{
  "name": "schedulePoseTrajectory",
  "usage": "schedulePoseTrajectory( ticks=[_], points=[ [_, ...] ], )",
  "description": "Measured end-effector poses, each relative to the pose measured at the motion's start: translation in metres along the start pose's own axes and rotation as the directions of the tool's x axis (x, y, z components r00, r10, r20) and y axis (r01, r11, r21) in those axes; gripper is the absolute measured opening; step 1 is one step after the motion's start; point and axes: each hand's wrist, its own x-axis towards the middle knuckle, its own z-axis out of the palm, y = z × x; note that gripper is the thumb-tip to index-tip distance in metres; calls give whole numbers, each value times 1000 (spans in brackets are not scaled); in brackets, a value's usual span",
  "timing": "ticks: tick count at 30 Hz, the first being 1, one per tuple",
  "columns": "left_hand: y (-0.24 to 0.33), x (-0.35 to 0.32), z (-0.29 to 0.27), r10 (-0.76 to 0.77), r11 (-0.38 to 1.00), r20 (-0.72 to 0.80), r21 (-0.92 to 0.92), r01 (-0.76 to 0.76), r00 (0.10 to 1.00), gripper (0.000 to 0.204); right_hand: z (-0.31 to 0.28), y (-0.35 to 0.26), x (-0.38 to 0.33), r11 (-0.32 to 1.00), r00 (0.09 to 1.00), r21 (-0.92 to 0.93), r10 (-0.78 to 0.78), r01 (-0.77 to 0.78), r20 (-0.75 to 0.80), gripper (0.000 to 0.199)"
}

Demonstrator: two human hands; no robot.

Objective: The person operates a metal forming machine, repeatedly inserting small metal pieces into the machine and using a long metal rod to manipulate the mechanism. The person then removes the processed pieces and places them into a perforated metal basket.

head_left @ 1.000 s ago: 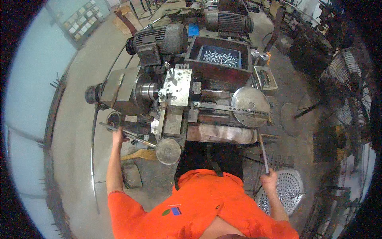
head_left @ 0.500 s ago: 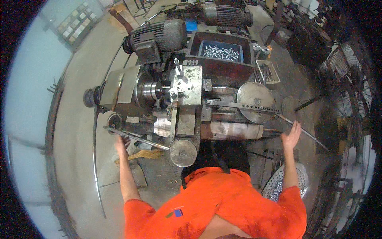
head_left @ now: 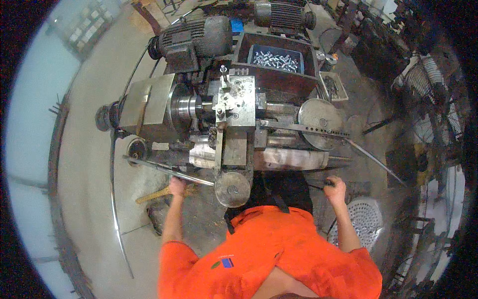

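Before me stands a small lathe, its bright round spindle nose [head_left: 188,107] facing a metal tool block [head_left: 238,99]. My left hand [head_left: 178,186] is low at the lathe's front left, just beneath a long lever rod [head_left: 184,175] fixed to a round metal disc [head_left: 232,190]. Its fingers are blurred and partly hidden, so I cannot make out a grip. To the right, my right hand [head_left: 337,190] is closed in a fist around a dark handle [head_left: 328,183], below the large disc [head_left: 321,121] with the drilled bar and the right lever rod [head_left: 373,158].
Behind the lathe, a dark box holds a blue tray [head_left: 275,60] of small shiny metal parts. Two electric motors [head_left: 203,40] stand at the back. A perforated metal basket [head_left: 367,215] is low on the right. A straw broom [head_left: 153,195] lies at left.
Both hands have come down and inward from beside the two lever rods. The right hand, open before, is now closed around the dark handle. The view has shifted slightly.
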Motion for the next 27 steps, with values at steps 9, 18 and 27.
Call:
schedulePoseTrajectory(
  ticks=[9,18,27],
  points=[
    [-43,29,-44,74,951,360,255,-174,930,48,-40,-144,122,914,922,129,-387,385,-10,32],
    [-64,-28,-280,-27,994,-313,-107,-7,949,32,42,-358,180,493,509,298,-860,817,27,31],
    [-188,-122,-272,-602,755,-177,189,627,778,42,92,-422,183,579,549,-35,-750,815,369,28]
  ],
)
